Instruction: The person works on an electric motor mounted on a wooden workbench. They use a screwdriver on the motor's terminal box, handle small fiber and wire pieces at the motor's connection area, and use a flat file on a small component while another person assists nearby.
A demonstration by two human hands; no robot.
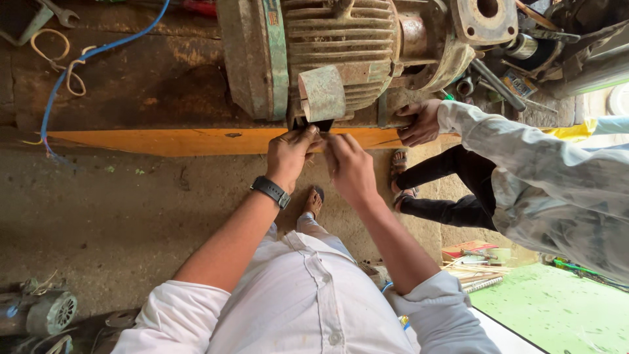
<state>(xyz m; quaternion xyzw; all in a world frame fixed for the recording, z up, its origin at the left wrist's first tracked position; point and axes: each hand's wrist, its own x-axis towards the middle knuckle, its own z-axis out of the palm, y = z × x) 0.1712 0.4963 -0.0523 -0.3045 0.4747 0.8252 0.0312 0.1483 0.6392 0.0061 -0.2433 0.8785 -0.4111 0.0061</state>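
Head view, left hand (290, 154) and right hand (349, 167) pinching at terminal box (322, 94) underside, contents hidden

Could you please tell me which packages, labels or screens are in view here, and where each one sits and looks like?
Wristwatch: on the left hand's wrist, black band, face turned away.
Small box: on the floor at lower right, beside a bundle of thin sticks, flat, red and orange.
Label strip: on the motor housing, narrow, green, worn.

A small red-and-tan flat box (466, 250) lies on the floor at lower right — beside a bundle of pale sticks (475, 269). A colourful little packet (519, 84) sits upper right.
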